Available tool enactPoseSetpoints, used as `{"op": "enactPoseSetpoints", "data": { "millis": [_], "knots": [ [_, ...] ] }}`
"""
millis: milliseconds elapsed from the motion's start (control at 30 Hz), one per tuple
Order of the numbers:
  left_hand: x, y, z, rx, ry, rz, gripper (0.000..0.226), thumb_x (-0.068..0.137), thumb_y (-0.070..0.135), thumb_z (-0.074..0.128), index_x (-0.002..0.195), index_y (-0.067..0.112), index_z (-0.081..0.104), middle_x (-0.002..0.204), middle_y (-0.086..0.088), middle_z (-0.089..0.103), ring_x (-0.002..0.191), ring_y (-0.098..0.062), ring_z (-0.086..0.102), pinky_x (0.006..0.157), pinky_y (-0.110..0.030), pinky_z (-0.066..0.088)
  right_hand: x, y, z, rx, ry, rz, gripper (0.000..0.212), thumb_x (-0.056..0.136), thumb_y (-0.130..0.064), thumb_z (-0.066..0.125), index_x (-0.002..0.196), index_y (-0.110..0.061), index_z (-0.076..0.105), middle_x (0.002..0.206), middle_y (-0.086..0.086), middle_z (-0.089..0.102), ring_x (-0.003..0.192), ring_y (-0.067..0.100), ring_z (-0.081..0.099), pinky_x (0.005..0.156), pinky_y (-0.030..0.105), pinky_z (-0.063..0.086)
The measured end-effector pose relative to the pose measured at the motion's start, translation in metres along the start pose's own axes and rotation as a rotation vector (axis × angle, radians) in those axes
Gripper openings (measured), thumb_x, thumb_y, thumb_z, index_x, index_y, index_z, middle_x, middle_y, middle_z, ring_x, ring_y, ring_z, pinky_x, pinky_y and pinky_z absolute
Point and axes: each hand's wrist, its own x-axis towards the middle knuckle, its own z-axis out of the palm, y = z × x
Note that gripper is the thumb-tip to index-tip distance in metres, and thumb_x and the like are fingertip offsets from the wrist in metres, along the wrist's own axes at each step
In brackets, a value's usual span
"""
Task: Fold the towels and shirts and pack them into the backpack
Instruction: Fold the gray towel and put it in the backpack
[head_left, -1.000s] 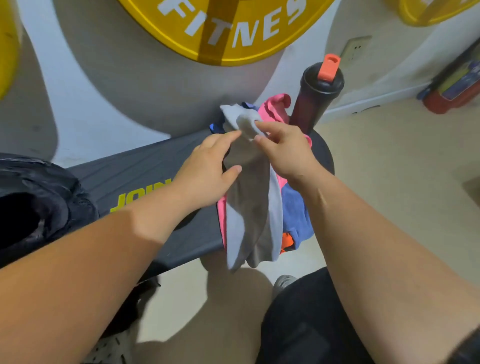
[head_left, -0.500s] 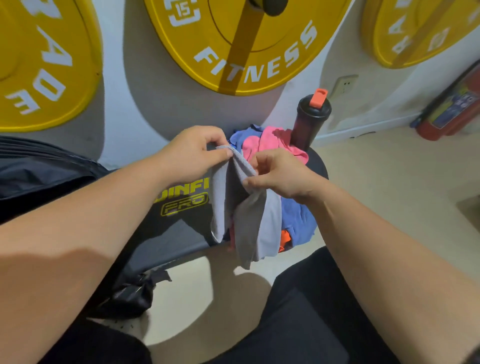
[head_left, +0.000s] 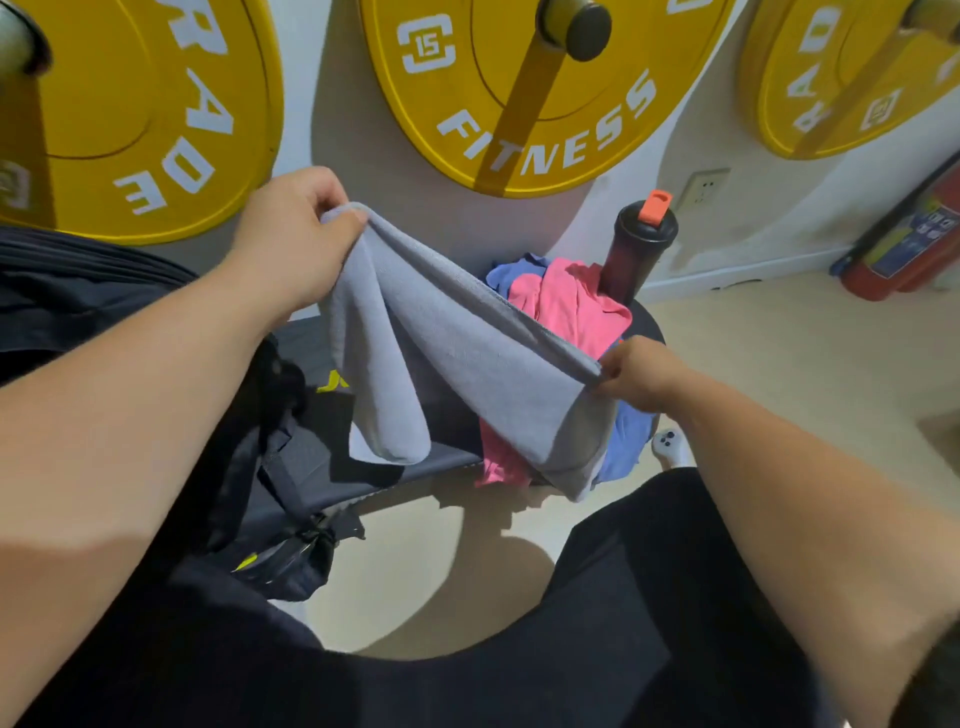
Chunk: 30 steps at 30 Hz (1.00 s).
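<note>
Head view: hands hold grey towel outside the black backpack.

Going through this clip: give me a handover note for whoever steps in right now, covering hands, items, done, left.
Hands: left hand pinches one top corner of the grey terry towel; right hand pinches the other; towel hangs spread above the black bench.
Crumpled pink shirt and blue garment lie on the bench end. The black backpack sits on the left.
Done: nothing folded in view.
Left: fold towel and shirts, pack all.
</note>
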Motion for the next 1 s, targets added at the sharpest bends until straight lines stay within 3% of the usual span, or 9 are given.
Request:
{"op": "enactPoseSetpoints", "data": {
  "millis": [67, 167, 300, 367, 467, 600, 833, 900, 1000],
  "knots": [
    [-0.005, -0.013, -0.006, 0.105, 0.054, -0.020, 0.024, 0.095, 0.029, 0.058, 0.079, 0.012, 0.055, 0.073, -0.004, 0.055, 0.072, -0.023, 0.050, 0.061, -0.033, 0.038, -0.005, 0.009, -0.007, -0.042, 0.013, 0.046, 0.024, 0.081, -0.032, 0.079, 0.068, -0.022, 0.061, 0.068, -0.006, 0.052, 0.074, 0.021, 0.052, 0.057, 0.029, 0.034],
    [-0.015, -0.037, -0.013, 0.219, 0.072, -0.100, 0.025, 0.094, 0.029, 0.059, 0.079, 0.008, 0.056, 0.080, -0.011, 0.059, 0.080, -0.031, 0.054, 0.067, -0.036, 0.041, -0.014, 0.015, -0.020, -0.059, 0.064, 0.092, 0.034, 0.083, -0.041, 0.077, 0.064, -0.021, 0.058, 0.065, -0.004, 0.052, 0.068, 0.021, 0.049, 0.053, 0.028, 0.034],
    [-0.030, -0.054, -0.016, 0.299, -0.064, -0.252, 0.016, 0.089, 0.027, 0.068, 0.083, 0.012, 0.066, 0.088, -0.010, 0.066, 0.090, -0.034, 0.061, 0.078, -0.042, 0.052, -0.026, 0.008, -0.047, 0.231, 0.224, 0.045, 0.021, 0.088, -0.031, 0.074, 0.076, -0.016, 0.066, 0.069, -0.002, 0.058, 0.066, 0.019, 0.050, 0.056, 0.027, 0.036],
    [-0.033, -0.050, -0.017, 0.053, -0.013, -0.341, 0.011, 0.087, 0.023, 0.070, 0.090, 0.013, 0.073, 0.093, -0.008, 0.071, 0.091, -0.028, 0.064, 0.081, -0.039, 0.054, -0.036, 0.000, -0.066, 0.275, 0.242, -0.009, 0.010, 0.092, -0.024, 0.070, 0.085, -0.018, 0.070, 0.078, -0.001, 0.064, 0.074, 0.018, 0.053, 0.062, 0.028, 0.039],
    [-0.031, -0.030, -0.030, -0.440, 0.097, -0.400, 0.012, 0.087, 0.023, 0.069, 0.096, 0.017, 0.073, 0.091, -0.005, 0.072, 0.089, -0.023, 0.068, 0.074, -0.031, 0.053, -0.051, -0.009, -0.094, 0.316, 0.373, -0.098, 0.010, 0.097, -0.023, 0.061, 0.090, -0.019, 0.068, 0.088, 0.003, 0.063, 0.082, 0.018, 0.052, 0.066, 0.030, 0.040],
    [-0.037, -0.008, -0.050, -0.605, 0.040, -0.317, 0.010, 0.090, 0.018, 0.067, 0.081, 0.021, 0.067, 0.080, -0.002, 0.069, 0.075, -0.013, 0.066, 0.072, -0.028, 0.053, -0.073, -0.016, -0.121, 0.342, 0.503, -0.164, 0.011, 0.100, -0.028, 0.057, 0.092, -0.023, 0.064, 0.084, 0.000, 0.059, 0.075, 0.015, 0.049, 0.062, 0.022, 0.040],
    [-0.063, -0.004, -0.067, -0.482, -0.470, -0.419, 0.013, 0.093, 0.009, 0.059, 0.081, 0.010, 0.064, 0.075, -0.008, 0.065, 0.068, -0.017, 0.062, 0.061, -0.026, 0.050, -0.096, -0.022, -0.165, 0.223, 0.135, -0.183, 0.014, 0.091, -0.039, 0.069, 0.084, -0.028, 0.074, 0.083, -0.002, 0.071, 0.078, 0.015, 0.061, 0.071, 0.034, 0.050],
    [-0.065, -0.009, -0.058, -0.421, -0.483, -0.470, 0.010, 0.091, 0.009, 0.062, 0.081, 0.007, 0.064, 0.075, -0.012, 0.061, 0.069, -0.022, 0.058, 0.064, -0.030, 0.045, -0.090, -0.024, -0.170, 0.165, 0.059, -0.132, 0.017, 0.085, -0.043, 0.075, 0.080, -0.026, 0.077, 0.080, -0.004, 0.072, 0.076, 0.015, 0.063, 0.068, 0.031, 0.051],
    [-0.066, -0.029, -0.031, -0.255, -0.303, -0.551, 0.012, 0.085, 0.010, 0.066, 0.073, 0.009, 0.066, 0.070, -0.012, 0.061, 0.065, -0.023, 0.055, 0.064, -0.029, 0.042, -0.060, -0.023, -0.155, -0.003, -0.033, 0.021, 0.021, 0.070, -0.043, 0.085, 0.067, -0.024, 0.076, 0.071, 0.001, 0.068, 0.071, 0.020, 0.061, 0.065, 0.034, 0.052]
  ]
}}
